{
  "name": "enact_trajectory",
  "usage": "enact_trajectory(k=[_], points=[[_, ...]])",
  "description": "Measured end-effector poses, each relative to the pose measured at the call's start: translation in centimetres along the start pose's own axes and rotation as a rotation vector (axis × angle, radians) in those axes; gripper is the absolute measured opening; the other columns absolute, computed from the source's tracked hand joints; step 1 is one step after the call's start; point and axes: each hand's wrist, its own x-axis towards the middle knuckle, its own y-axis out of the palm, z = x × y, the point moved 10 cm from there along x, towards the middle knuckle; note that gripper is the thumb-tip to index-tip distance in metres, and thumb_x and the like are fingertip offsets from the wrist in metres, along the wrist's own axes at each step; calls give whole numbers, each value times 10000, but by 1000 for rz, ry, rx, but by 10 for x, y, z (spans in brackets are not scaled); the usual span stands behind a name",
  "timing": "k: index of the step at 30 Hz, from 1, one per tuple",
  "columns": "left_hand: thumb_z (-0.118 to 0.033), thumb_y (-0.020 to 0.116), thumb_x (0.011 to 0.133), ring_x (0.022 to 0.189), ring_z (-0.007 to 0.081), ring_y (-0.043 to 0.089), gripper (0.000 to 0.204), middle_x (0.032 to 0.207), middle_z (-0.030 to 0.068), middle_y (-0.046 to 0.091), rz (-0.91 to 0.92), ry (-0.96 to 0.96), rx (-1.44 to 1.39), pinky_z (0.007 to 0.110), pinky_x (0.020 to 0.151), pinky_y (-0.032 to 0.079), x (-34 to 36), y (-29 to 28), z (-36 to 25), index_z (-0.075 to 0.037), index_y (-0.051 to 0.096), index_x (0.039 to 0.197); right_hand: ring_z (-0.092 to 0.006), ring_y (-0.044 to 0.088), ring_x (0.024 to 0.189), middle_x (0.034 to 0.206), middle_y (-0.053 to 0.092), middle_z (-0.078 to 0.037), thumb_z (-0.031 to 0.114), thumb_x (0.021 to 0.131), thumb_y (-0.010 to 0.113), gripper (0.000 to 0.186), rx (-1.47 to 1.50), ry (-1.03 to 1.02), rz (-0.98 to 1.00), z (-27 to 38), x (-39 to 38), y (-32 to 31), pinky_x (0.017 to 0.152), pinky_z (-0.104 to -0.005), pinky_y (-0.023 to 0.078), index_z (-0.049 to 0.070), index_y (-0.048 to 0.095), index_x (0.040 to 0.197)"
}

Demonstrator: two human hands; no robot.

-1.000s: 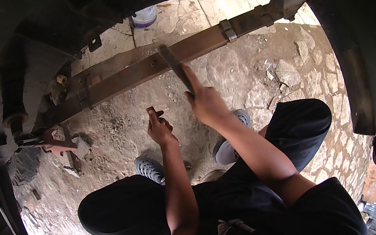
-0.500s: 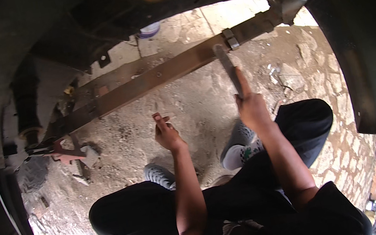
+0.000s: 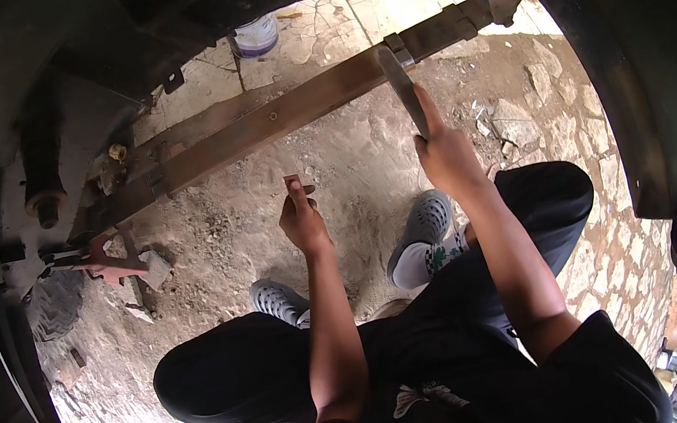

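A rough, dusty stone floor [image 3: 366,161] is seen beneath the dark underside of a vehicle, whose wheel arch frames the view on all sides. A long rusty brown steel leaf spring [image 3: 269,124] is stretched across the upper part of the scene, from a bracket at the left to a dark mount at the upper right, with a small metal clamp [image 3: 396,45] wrapped around it. The right hand [image 3: 445,158] is closed around the handle end of a flat grey metal bar [image 3: 402,84], whose far end is raised to the leaf spring just beside the clamp. The left hand [image 3: 302,218] is closed on a small reddish-brown rectangular piece [image 3: 293,187], held upright between fingers and thumb, well below the spring and apart from it. A red-painted metal stand [image 3: 108,266] is set at the left under the spring's end. A white plastic bucket [image 3: 255,36] is placed on the floor beyond the spring. Grey perforated clogs [image 3: 423,228] are worn on the feet of the squatting person, with dark trousers covering the knees.
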Motion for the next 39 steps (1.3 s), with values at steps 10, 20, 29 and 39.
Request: enact_trajectory(k=[10,20,29,39], points=[[-501,597,994,443,58,338,518,617,-20,455,167,-63,42,245,422,266,-15,41,-12,8,688,1008,-483,681,933,1004,686,-322,198,960,606,782,87,-105,-95,31,123,29,826,-539,543,236,155,1597],[-405,477,1062,602,48,429,463,723,-21,532,-68,106,-193,226,527,339,-9,1,-24,7,686,1091,-528,591,1096,1275,600,-316,241,962,602,775,415,-19,342,-16,-95,214,976,-556,485,281,165,1601],[-363,675,974,808,133,621,406,939,68,683,212,39,62,279,757,494,-14,25,-8,34,694,1051,-455,537,1234,1397,468,-268,274,973,592,665,269,-187,47,5,-66,204,1043,-492,456,168,306,1564],[-340,768,904,770,97,575,428,873,24,680,369,-123,22,264,705,459,-25,77,-16,47,728,1083,-398,576,1182,1353,528,-236,63,926,611,530,545,-378,-235,45,-40,96,990,-440,487,29,481,1438]])
